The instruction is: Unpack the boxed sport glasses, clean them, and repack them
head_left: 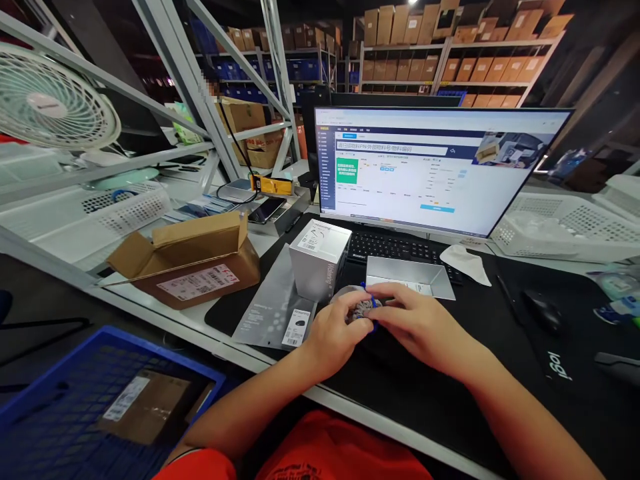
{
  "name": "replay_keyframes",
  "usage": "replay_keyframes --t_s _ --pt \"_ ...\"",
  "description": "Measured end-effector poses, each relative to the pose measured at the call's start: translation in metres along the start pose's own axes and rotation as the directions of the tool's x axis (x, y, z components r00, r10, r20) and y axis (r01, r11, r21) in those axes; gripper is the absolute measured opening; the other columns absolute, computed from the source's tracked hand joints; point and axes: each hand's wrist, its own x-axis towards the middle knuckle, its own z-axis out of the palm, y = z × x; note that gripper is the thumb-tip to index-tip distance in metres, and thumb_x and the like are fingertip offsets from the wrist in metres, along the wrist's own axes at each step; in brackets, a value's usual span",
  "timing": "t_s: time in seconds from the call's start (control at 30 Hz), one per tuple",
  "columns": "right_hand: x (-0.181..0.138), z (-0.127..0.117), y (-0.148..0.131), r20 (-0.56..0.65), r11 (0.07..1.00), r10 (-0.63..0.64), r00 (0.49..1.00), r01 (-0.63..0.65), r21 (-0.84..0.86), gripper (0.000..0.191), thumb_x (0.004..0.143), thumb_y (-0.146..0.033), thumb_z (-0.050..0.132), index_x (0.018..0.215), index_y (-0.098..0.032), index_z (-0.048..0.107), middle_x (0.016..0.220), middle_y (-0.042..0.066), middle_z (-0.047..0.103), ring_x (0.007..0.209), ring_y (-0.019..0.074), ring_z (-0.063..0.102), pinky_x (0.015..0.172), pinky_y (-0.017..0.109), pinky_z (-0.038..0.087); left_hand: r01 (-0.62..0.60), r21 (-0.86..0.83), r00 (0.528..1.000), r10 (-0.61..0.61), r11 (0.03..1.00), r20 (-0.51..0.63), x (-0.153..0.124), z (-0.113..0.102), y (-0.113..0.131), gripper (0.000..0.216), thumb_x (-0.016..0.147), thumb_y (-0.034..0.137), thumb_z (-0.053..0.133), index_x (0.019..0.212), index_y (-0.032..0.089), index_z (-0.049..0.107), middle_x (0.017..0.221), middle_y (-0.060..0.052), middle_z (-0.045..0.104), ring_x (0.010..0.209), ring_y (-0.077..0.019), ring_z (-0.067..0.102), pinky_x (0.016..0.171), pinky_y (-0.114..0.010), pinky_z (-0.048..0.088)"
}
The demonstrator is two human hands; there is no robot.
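Observation:
My left hand [333, 337] is closed around the left side of a small grey coiled bundle [361, 309] with a blue tie on it. Its exact kind is hard to make out, since fingers cover much of it. From the other side, my right hand [420, 317] pinches the bundle's right edge by the blue tie. Just behind my hands stands a white box [320, 257] with a label on top. An open silver-white carton or tray [435, 280] lies behind my right hand. To the left, a grey printed bag [270, 303] lies flat, partly under the white box.
An open cardboard box [200, 283] sits left on the desk. Below it, a blue crate [113, 333] holds a parcel. A monitor [390, 180], keyboard [390, 247], tissue [465, 263], mouse [543, 311] and white baskets [565, 227] line the back and right.

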Motion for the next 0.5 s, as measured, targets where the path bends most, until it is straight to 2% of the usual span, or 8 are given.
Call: replay_keyframes --t_s 0.07,0.13,0.3,0.4,0.5 --pt "0.002 0.009 0.001 0.003 0.999 -0.054 0.999 0.054 -0.004 0.026 0.099 -0.011 0.051 0.116 -0.022 0.067 0.135 0.012 0.060 0.113 0.0214 0.065 0.090 0.034 0.057 -0.040 0.025 0.999 0.040 0.999 0.022 0.000 0.000 0.000 0.015 0.092 0.010 0.052 0.092 0.020 0.062 0.127 -0.009 0.056 0.107 -0.0197 0.064 0.081 -0.030 0.058" --pt "0.001 0.010 0.006 -0.010 0.997 -0.047 0.999 0.047 0.057 0.019 0.099 -0.013 0.053 0.109 -0.022 0.067 0.127 0.010 0.064 0.111 0.0203 0.066 0.090 0.033 0.056 -0.042 0.040 0.998 0.040 0.998 0.046 -0.001 -0.001 -0.001 0.015 0.092 0.011 0.050 0.090 0.020 0.063 0.125 -0.008 0.058 0.104 -0.0186 0.064 0.080 -0.029 0.058" --pt "-0.001 -0.010 0.014 0.146 0.929 0.042 0.988 -0.093 0.358 0.009 0.099 -0.022 0.059 0.102 -0.024 0.068 0.131 0.009 0.057 0.124 0.0201 0.056 0.107 0.037 0.045 -0.017 0.021 0.998 0.016 1.000 0.059 -0.002 -0.005 -0.001 0.018 0.090 0.009 0.049 0.083 0.019 0.062 0.122 -0.008 0.062 0.099 -0.0179 0.064 0.074 -0.027 0.058" --pt "-0.001 -0.018 0.016 0.147 0.831 0.066 0.987 -0.135 0.540 0.013 0.100 -0.030 0.056 0.098 -0.023 0.066 0.128 0.009 0.056 0.122 0.0220 0.054 0.108 0.041 0.043 -0.004 -0.032 0.997 0.007 0.999 0.075 -0.005 -0.006 -0.001 0.020 0.088 0.008 0.051 0.074 0.018 0.061 0.118 -0.009 0.064 0.095 -0.0192 0.065 0.072 -0.030 0.058" --pt "-0.004 -0.018 0.026 0.090 0.645 0.158 0.983 -0.172 0.745 0.026 0.097 -0.040 0.056 0.081 -0.021 0.059 0.116 0.010 0.059 0.108 0.0241 0.059 0.091 0.039 0.051 0.034 -0.096 0.999 -0.032 0.995 0.024 -0.010 -0.004 -0.003 0.022 0.085 0.004 0.053 0.068 0.018 0.056 0.118 -0.008 0.064 0.099 -0.0192 0.065 0.075 -0.032 0.060"
